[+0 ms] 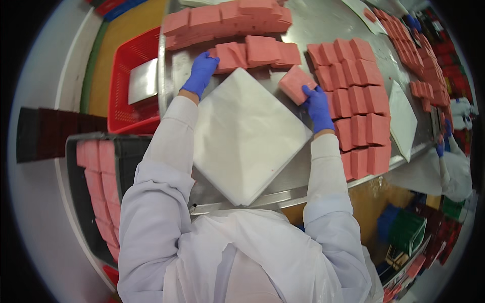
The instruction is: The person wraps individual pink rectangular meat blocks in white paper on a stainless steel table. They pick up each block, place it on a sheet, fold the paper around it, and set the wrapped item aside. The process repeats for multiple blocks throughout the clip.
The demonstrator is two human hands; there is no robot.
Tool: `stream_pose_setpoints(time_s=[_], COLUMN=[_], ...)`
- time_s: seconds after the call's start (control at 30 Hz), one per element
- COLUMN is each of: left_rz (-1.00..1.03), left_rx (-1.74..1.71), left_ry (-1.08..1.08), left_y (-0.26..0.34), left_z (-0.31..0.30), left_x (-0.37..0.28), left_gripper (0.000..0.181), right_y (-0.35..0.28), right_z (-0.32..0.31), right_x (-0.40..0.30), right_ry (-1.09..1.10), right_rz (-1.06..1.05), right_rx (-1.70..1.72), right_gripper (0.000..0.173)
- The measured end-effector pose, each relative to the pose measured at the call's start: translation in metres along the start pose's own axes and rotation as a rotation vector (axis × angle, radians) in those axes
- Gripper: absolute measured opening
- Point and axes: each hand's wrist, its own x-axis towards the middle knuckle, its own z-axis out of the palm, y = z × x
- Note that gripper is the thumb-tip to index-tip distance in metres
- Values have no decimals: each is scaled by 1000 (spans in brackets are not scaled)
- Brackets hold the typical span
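My left hand [201,74], in a blue glove, has its fingers at the left end of a row of pink blocks [261,51]; whether it grips one is unclear. In my right hand [318,106], also blue-gloved, is a square pink block [297,84], held by its lower right corner above the table. Between my forearms a stack of white paper sheets [246,136] lies turned like a diamond on the steel table. To the right of my right hand, wrapped-looking pink blocks [356,94] stand in several rows.
More pink blocks [227,19] are piled at the table's far side. A red plastic basket [130,57] with a metal plate [143,81] sits left of the table, above a grey crate [125,159] of pink blocks. Another paper stack [402,121] lies right. A co-worker [454,166] is at the far right.
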Motion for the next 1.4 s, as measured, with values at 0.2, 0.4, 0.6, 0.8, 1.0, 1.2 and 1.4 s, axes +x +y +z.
stream_pose_setpoints(time_s=[0.2,0.4,0.6,0.8,1.0,1.2,1.4], left_rz=[-327,150,47,164,140,298,420], left_rx=[-337,-131,-421,-53,7,243,597], left_ry=[-299,-82,-392,-177,-55,-204,-647], left_y=[26,63,86,44,40,42,39], left_z=[34,10,-49,-41,-27,-81,-41], left_x=[14,-33,-190,-239,-216,-177,-159], left_gripper=[40,48,54,42,38,34,30], right_y=[17,-13,-8,28,31,61,2], right_z=[-12,52,146,163,159,100,136], right_x=[1,-57,-159,-179,-170,-217,-106], right_ry=[194,308,-270,-44,197,-1291,72], right_rz=[-169,-518,-226,-335,-734,-801,-491], right_rx=[-644,-980,-38,-444,-1071,-1524,-864], right_gripper=[56,69,80,23,27,12,28])
